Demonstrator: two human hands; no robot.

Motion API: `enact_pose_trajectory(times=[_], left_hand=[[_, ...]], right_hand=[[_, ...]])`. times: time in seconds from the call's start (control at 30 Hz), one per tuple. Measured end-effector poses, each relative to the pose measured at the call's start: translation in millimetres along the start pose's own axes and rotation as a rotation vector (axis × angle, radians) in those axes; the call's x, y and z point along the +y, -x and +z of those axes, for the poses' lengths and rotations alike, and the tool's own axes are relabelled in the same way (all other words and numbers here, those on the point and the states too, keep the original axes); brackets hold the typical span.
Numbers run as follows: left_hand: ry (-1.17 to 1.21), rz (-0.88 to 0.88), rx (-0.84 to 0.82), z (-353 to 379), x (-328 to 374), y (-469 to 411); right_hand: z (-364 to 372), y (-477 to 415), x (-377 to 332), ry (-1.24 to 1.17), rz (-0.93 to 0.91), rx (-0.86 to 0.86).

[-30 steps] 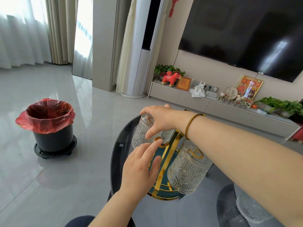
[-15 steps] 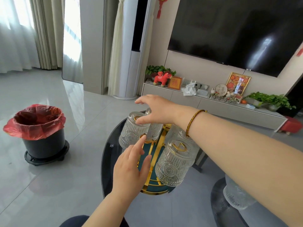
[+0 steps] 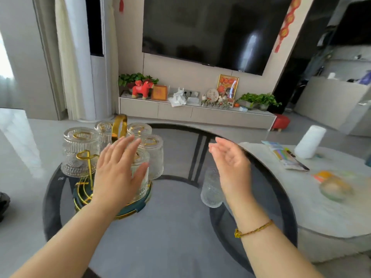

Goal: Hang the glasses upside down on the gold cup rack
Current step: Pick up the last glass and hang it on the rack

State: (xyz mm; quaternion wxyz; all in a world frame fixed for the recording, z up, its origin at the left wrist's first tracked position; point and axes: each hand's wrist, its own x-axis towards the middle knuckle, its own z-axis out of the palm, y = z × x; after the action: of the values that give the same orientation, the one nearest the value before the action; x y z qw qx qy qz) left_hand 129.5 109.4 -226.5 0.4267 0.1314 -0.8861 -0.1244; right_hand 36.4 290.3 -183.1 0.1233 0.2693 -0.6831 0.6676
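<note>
The gold cup rack [image 3: 85, 157] with a teal base stands on the left of the round dark glass table [image 3: 176, 227]. Several ribbed glasses hang upside down on it, among them a large one [image 3: 80, 151] at the left and one [image 3: 153, 155] at the right. My left hand [image 3: 118, 169] hovers open, fingers spread, in front of the rack and hides part of a glass. One more ribbed glass [image 3: 210, 190] stands on the table right of the rack. My right hand [image 3: 230, 165] is open just above and right of that glass, holding nothing.
A pale stone table [image 3: 321, 213] adjoins at the right, carrying a white cylinder [image 3: 309, 141], a colourful packet [image 3: 285, 155] and a blurred bowl [image 3: 334, 188]. Behind are a low TV cabinet [image 3: 192, 113] with ornaments and a red stool [image 3: 281, 122].
The view has swung right and up, so the bin has left the frame. My right hand has drawn back from the rack's glasses to the lone glass on the table; my left hand stays by the rack.
</note>
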Motion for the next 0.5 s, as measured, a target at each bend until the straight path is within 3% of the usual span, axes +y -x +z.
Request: enact_pose_trajectory(times=[0.1, 0.2, 0.33, 0.5], left_hand=[[-0.011, -0.074, -0.13, 2.3, 0.8, 0.6], [-0.01, -0.082, -0.147, 1.7, 4.9, 0.6], [-0.014, -0.078, -0.133, 0.7, 7.2, 1.3], [-0.028, -0.05, -0.112, 2.0, 7.3, 0.9]], right_hand=[[-27.0, 24.9, 38.6, -0.111, 0.092, 0.259], [-37.7, 46.5, 78.2, -0.061, 0.25, 0.35], [-37.6, 62.8, 120.3, 0.156, 0.453, 0.214], [-33.1, 45.4, 141.5, 0.584, 0.554, 0.055]])
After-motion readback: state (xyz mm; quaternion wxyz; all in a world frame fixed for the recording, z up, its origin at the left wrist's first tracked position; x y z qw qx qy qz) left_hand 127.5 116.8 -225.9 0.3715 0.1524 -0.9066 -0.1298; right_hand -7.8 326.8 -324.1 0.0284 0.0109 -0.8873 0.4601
